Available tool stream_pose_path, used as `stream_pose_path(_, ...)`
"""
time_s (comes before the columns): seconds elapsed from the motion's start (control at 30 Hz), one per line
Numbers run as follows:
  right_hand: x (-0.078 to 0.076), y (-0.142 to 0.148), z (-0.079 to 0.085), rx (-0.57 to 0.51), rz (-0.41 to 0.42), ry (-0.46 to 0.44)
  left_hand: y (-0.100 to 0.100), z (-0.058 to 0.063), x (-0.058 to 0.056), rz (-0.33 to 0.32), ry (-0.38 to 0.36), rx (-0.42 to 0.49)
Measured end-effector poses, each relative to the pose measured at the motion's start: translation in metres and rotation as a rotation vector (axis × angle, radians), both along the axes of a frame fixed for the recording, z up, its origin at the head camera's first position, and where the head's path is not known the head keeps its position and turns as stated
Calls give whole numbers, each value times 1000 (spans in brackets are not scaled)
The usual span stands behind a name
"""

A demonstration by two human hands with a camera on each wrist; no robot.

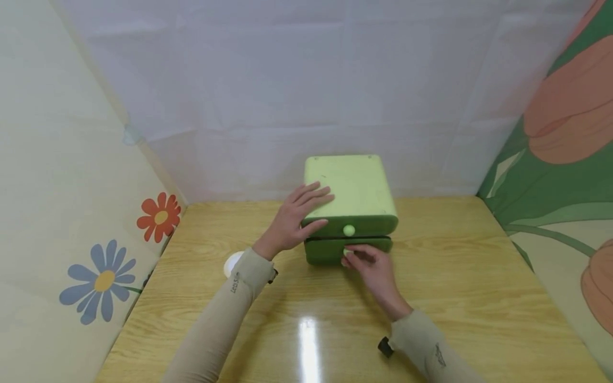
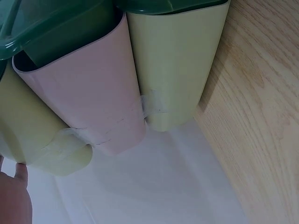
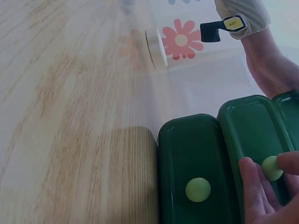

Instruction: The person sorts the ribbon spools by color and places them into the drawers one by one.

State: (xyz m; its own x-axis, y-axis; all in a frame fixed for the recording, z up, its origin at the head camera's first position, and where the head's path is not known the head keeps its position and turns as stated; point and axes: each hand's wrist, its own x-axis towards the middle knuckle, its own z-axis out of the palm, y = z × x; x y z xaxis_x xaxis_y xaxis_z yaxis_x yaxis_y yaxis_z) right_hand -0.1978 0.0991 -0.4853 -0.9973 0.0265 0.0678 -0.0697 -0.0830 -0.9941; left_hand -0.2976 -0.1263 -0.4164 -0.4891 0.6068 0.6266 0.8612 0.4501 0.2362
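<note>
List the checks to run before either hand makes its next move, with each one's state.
1. Left hand bracing the box: ok, fingers laid on top.
2. Right hand on the middle drawer: ok, pinching its knob.
3. Middle drawer fully shut: not ok, juts from its pink casing.
4. Drawer contents known: cannot tell, inside hidden.
5. White round object away from the drawer fronts: ok, off by the left sleeve.

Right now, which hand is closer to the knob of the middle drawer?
Right. The right hand is at the knob and pinches it. The left hand is farther off, above and to the left, resting on top of the drawer box.
</note>
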Motion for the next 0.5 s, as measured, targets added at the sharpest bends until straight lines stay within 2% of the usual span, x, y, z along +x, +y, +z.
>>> stream_pose_path(0.27, -6, -1, -3, 27, -15, 27, 0, -1, -1, 1, -5, 0)
stream_pose_path(0.5, -8, -2, -4, -6, -19, 26, -1, 0, 1, -1, -13, -2)
